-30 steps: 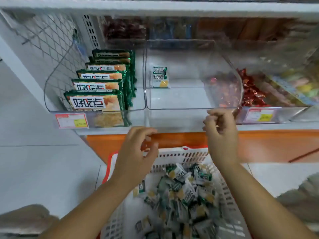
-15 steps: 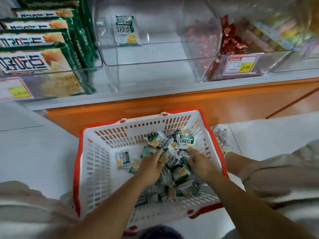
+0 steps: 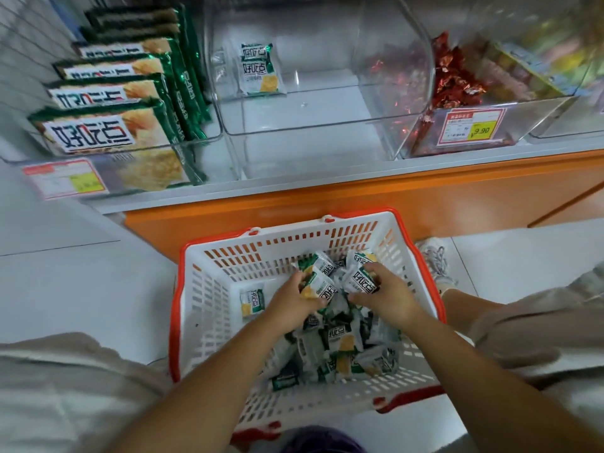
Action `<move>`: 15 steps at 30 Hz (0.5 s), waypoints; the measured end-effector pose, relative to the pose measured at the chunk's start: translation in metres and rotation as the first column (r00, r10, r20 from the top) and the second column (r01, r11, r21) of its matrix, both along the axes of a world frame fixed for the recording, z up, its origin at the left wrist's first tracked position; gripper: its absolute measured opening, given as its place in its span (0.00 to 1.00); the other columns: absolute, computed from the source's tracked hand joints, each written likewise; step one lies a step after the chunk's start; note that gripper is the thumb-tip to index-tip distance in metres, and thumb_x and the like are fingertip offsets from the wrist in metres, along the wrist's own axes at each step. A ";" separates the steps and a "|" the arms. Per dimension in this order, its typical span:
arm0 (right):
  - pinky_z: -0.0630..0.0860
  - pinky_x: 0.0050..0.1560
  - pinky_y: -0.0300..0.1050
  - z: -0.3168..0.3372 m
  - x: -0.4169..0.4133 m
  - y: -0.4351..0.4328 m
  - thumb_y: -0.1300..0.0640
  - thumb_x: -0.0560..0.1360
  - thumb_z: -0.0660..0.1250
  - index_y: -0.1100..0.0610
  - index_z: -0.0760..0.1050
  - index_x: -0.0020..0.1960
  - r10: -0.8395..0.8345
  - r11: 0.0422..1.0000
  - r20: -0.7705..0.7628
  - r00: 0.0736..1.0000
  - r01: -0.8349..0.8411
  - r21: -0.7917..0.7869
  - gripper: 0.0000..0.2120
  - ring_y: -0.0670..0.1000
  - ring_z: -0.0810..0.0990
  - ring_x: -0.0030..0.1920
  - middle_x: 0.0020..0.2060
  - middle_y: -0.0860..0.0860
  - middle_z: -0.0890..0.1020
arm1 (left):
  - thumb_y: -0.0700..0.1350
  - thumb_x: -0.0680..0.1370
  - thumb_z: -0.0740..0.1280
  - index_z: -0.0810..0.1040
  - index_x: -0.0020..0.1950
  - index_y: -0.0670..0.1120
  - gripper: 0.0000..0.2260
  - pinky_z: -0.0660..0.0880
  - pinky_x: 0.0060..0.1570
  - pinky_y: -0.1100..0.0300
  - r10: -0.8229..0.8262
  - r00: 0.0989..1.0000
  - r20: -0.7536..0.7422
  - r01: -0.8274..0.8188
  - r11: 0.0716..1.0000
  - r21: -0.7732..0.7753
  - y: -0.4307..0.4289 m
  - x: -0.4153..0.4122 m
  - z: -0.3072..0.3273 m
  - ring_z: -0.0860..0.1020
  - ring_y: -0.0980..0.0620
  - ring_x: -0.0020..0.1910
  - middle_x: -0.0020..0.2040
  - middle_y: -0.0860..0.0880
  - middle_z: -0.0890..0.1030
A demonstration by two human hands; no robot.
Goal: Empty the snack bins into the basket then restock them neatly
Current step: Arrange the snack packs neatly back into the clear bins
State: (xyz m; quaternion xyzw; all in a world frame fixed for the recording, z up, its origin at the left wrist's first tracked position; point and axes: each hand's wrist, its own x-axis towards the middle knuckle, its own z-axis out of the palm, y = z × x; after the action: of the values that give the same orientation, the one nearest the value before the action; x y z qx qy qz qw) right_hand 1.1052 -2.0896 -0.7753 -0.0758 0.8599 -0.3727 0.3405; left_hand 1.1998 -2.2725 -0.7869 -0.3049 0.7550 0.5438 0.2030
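A white basket with a red rim (image 3: 209, 289) stands on the floor below the shelf, holding several small green-and-white snack packets (image 3: 340, 348). My left hand (image 3: 294, 300) is inside it, closed on a few packets. My right hand (image 3: 385, 295) is beside it, also closed on packets. One loose packet (image 3: 252, 302) lies at the basket's left side. On the shelf above, the clear middle bin (image 3: 327, 125) holds a single packet (image 3: 258, 68) leaning at its back.
The left bin holds several large green snack bags (image 3: 98, 132) standing in a row. The right bin holds red foil candies (image 3: 454, 83) behind a price tag (image 3: 470, 129). An orange shelf base (image 3: 359, 197) runs behind the basket. My shoe (image 3: 434, 259) is right of the basket.
My hands dropped from the shelf edge into the basket and closed on packets; now they have lifted slightly with packets in them. The view tilted down.
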 end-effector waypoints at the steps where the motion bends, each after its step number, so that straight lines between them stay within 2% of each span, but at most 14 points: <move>1: 0.75 0.44 0.44 0.013 -0.002 -0.006 0.51 0.70 0.76 0.49 0.64 0.72 -0.009 1.000 -0.010 1.000 0.009 -0.020 0.34 0.52 0.77 0.51 0.67 0.53 0.71 | 0.46 0.75 0.73 0.61 0.76 0.50 0.33 0.78 0.53 0.55 0.061 0.998 -0.032 -0.060 0.997 0.042 -0.004 -0.001 0.012 0.79 0.48 0.56 0.72 0.45 0.69; 3: 0.78 0.38 0.43 0.041 -0.008 -0.018 0.53 0.70 0.76 0.49 0.65 0.70 -0.027 0.991 0.002 1.000 0.027 -0.131 0.33 0.50 0.79 0.42 0.62 0.54 0.73 | 0.43 0.75 0.74 0.64 0.73 0.50 0.30 0.81 0.53 0.53 0.177 0.980 -0.091 -0.163 0.977 0.139 -0.013 -0.005 0.037 0.81 0.50 0.50 0.64 0.48 0.74; 5: 0.78 0.33 0.39 0.075 -0.013 -0.030 0.54 0.71 0.75 0.51 0.67 0.67 -0.038 0.969 0.023 0.999 0.043 -0.244 0.29 0.48 0.80 0.37 0.55 0.52 0.76 | 0.44 0.75 0.73 0.68 0.68 0.50 0.24 0.81 0.54 0.50 0.237 0.961 -0.140 -0.207 0.958 0.200 -0.023 -0.011 0.063 0.83 0.49 0.49 0.55 0.51 0.77; 7: 0.81 0.37 0.46 0.104 -0.017 -0.039 0.54 0.72 0.74 0.53 0.70 0.64 -0.036 0.931 0.049 0.998 0.051 -0.362 0.23 0.50 0.83 0.39 0.45 0.50 0.81 | 0.47 0.73 0.74 0.70 0.70 0.44 0.28 0.80 0.55 0.47 0.317 0.931 -0.180 -0.265 0.927 0.264 -0.035 -0.016 0.092 0.83 0.48 0.51 0.58 0.45 0.80; 9: 0.82 0.44 0.57 0.129 -0.021 -0.047 0.56 0.74 0.71 0.49 0.75 0.60 -0.047 0.872 0.082 0.996 0.080 -0.482 0.16 0.55 0.82 0.40 0.39 0.50 0.80 | 0.48 0.74 0.74 0.67 0.74 0.44 0.32 0.80 0.56 0.50 0.376 0.895 -0.238 -0.300 0.905 0.303 -0.047 -0.018 0.123 0.82 0.49 0.54 0.64 0.44 0.78; 10: 0.81 0.45 0.57 0.141 -0.024 -0.052 0.56 0.75 0.70 0.45 0.76 0.57 -0.046 0.847 0.081 0.996 0.082 -0.526 0.13 0.56 0.80 0.39 0.39 0.52 0.77 | 0.47 0.74 0.74 0.65 0.76 0.45 0.33 0.79 0.57 0.52 0.388 0.879 -0.277 -0.304 0.903 0.303 -0.052 -0.018 0.141 0.81 0.49 0.56 0.67 0.46 0.76; 12: 0.81 0.45 0.50 0.164 -0.031 -0.062 0.57 0.75 0.69 0.42 0.77 0.54 -0.039 0.812 0.031 0.999 0.050 -0.581 0.12 0.52 0.79 0.36 0.38 0.52 0.72 | 0.48 0.75 0.73 0.59 0.78 0.46 0.37 0.73 0.63 0.54 0.392 0.844 -0.367 -0.304 0.912 0.277 -0.064 -0.017 0.169 0.75 0.47 0.66 0.74 0.47 0.69; 14: 0.80 0.49 0.50 0.188 -0.042 -0.077 0.58 0.74 0.71 0.42 0.77 0.54 -0.051 0.800 -0.071 0.996 -0.002 -0.600 0.13 0.49 0.79 0.38 0.37 0.47 0.74 | 0.49 0.74 0.74 0.58 0.79 0.45 0.39 0.69 0.64 0.58 0.399 0.802 -0.444 -0.314 0.915 0.255 -0.081 -0.018 0.195 0.69 0.47 0.72 0.76 0.47 0.66; 15: 0.80 0.51 0.51 0.200 -0.047 -0.086 0.59 0.73 0.72 0.42 0.77 0.54 -0.046 0.787 -0.119 0.992 -0.037 -0.616 0.15 0.49 0.80 0.40 0.36 0.45 0.77 | 0.50 0.73 0.74 0.59 0.79 0.44 0.39 0.69 0.64 0.57 0.401 0.780 -0.480 -0.329 0.916 0.230 -0.088 -0.019 0.208 0.69 0.47 0.72 0.75 0.46 0.67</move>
State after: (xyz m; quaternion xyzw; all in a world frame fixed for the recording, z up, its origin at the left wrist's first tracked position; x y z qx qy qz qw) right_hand 1.0579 -2.1759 -0.5749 -0.2043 0.7113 -0.6280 0.2406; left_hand 1.1806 -2.3608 -0.5786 -0.2739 0.6697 0.6835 -0.0969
